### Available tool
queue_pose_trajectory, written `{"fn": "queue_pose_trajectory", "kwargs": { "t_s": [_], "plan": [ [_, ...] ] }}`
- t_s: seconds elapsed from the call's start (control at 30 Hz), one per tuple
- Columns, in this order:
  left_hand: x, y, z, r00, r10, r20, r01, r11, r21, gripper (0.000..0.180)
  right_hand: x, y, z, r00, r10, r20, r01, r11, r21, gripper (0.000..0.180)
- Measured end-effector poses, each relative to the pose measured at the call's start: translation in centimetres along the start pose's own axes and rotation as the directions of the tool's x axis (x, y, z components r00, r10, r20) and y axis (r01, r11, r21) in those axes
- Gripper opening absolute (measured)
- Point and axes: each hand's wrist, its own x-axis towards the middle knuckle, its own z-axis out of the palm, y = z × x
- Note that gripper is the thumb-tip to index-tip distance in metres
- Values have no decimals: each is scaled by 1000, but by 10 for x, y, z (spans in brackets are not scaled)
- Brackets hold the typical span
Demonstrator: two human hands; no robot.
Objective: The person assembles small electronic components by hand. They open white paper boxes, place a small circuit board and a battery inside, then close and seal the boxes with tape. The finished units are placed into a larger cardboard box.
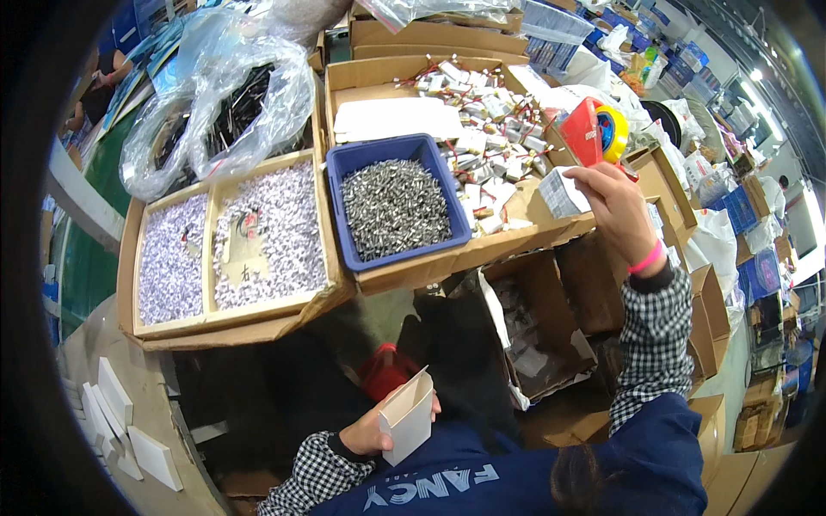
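Note:
Low in front of my body, my left hand (368, 433) is closed around a small white box (410, 423) whose top stands open. Reached out to the right, my right hand (615, 206) grips a small white block with grey markings (564, 196) between thumb and fingers. Whether that block is a box or a stack of paper I cannot tell. It is at the near right corner of a cardboard box (404, 280), which holds many small silvery-white packs with red wires (482, 142). A blue bin (465, 225) full of small metal cylinders sits in the same box.
To the left lies a divided wooden tray (206, 258) of small whitish pieces, with clear plastic bags (249, 103) of dark parts behind. A red tape dispenser (582, 133) stands beyond my right hand. White flat boxes (155, 456) lie lower left; an open carton (551, 331) sits below.

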Motion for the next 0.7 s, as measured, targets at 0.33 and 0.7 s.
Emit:
{"fn": "queue_pose_trajectory", "kwargs": {
  "t_s": [0.33,0.7],
  "plan": [
    [14,0,3,986,6,-166,-25,993,-113,97,31,47,-2,959,-193,209,213,974,-76,28],
    [17,-7,1,984,-14,-176,-19,983,-183,98,22,38,-3,982,-112,153,134,982,-137,32]
  ]
}}
